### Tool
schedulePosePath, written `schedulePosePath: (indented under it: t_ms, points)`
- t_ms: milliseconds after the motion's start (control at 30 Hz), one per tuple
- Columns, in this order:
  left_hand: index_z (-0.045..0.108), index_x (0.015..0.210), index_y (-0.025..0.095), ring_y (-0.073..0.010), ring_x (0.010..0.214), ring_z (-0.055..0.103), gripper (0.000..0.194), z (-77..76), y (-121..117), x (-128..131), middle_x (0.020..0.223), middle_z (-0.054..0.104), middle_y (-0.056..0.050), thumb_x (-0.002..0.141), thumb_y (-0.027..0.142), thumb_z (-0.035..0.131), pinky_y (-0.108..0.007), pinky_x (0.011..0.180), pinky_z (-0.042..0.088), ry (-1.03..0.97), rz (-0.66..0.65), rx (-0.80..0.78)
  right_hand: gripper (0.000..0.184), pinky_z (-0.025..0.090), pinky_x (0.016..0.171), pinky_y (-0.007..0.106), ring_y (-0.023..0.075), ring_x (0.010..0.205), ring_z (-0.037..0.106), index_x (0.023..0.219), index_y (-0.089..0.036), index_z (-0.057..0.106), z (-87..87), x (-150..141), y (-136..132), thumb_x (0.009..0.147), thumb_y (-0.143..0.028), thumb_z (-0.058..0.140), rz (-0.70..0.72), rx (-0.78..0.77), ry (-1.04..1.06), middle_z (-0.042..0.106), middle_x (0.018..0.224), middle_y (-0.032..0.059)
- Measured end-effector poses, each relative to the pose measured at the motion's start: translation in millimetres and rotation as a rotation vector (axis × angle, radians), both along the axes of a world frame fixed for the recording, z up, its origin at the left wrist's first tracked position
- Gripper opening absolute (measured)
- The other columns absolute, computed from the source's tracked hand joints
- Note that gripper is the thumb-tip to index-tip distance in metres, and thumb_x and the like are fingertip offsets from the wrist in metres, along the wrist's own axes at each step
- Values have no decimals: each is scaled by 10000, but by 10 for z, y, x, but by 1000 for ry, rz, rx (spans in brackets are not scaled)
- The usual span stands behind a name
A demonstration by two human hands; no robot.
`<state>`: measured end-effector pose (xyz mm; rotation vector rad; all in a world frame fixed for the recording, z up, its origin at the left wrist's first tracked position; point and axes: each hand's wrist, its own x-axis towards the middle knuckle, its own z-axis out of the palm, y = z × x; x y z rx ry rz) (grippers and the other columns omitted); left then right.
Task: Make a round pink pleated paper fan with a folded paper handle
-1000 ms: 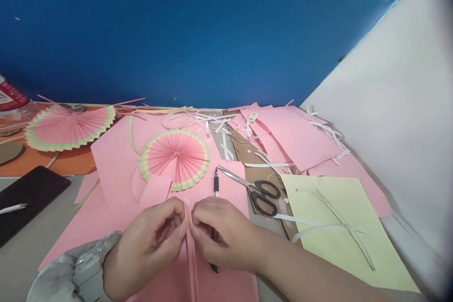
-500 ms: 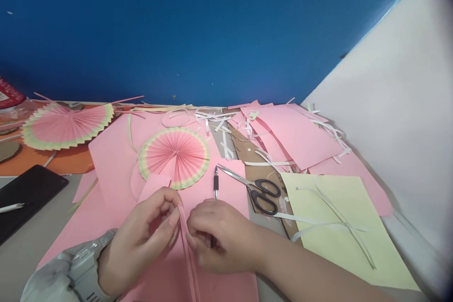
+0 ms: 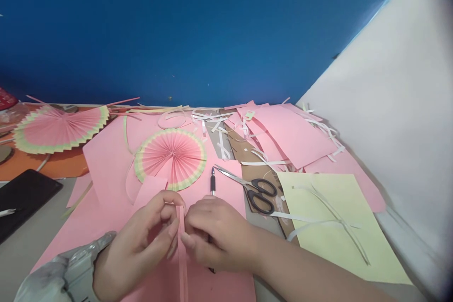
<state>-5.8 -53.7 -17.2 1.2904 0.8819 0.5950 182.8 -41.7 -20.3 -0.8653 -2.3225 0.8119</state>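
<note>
Between my hands a narrow folded strip of pink paper [image 3: 181,259] stands on edge, running toward me. My left hand [image 3: 136,250] is closed on its far end, thumb and forefinger pinching it from the left. Curled fingers of my right hand [image 3: 221,236] pinch the same strip from the right. Partly covered by my right hand, a pen [image 3: 213,184] lies on the pink sheets. Just beyond my hands rests a round pleated fan [image 3: 173,153], pink with a pale yellow-green rim. Black-handled scissors [image 3: 262,193] lie open to the right of the pen.
Another pleated fan [image 3: 63,127] sits at the back left. A black flat object [image 3: 26,203] lies at the left. On the right are a pale yellow sheet [image 3: 339,240] with thin strips, pink sheets [image 3: 293,132], and brown cardboard [image 3: 244,148]. A blue wall [image 3: 198,33] rises behind.
The folded strip has turned from slanting to nearly straight toward me. Both hands stay pinched on it. The whole view has shifted slightly.
</note>
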Motion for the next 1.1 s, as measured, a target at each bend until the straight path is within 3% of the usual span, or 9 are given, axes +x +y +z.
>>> schedulePosePath:
  t_ms: [100,333,533,667,900,1100]
  points:
    - [373,1045,262,-90,543,383,140,-4,-7,-4,661,419,63,954,367,383,-210,527,350,-9,4,-7,258,352,605,231,89,532,429,663,-200,425,18,13,8,868,-340,493,-56,-87,17,447,563,-60]
    - [427,1024,265,-90,548,348,152,24,-6,24,665,405,59,951,389,379,-215,526,330,-162,30,-68,319,351,603,206,70,498,379,630,-196,415,39,4,38,856,-347,581,-19,-157,23,387,541,-84]
    - [491,795,211,-112,599,450,260,-26,42,7,628,469,38,908,444,461,-223,556,373,221,42,158,335,353,622,208,75,525,418,617,-195,392,-3,-12,31,855,-340,578,1,-77,-51,428,553,-75]
    - [490,789,209,-113,603,491,280,-45,49,-4,659,507,30,935,429,398,-224,569,420,182,58,143,270,368,653,221,81,534,460,663,-194,460,9,-12,37,857,-342,579,10,-92,-62,491,571,-68]
    - [495,747,199,-116,611,545,288,-11,89,-7,659,566,18,923,419,435,-231,600,441,197,56,167,270,370,664,211,76,540,470,647,-184,484,18,-2,32,864,-323,564,37,-75,-47,492,561,-65]
    - [462,788,211,-96,514,447,249,-60,82,-2,565,458,66,924,418,433,-213,518,379,194,27,127,188,386,691,222,92,573,491,712,-181,535,14,-5,7,876,-271,528,15,-8,-34,520,584,-48]
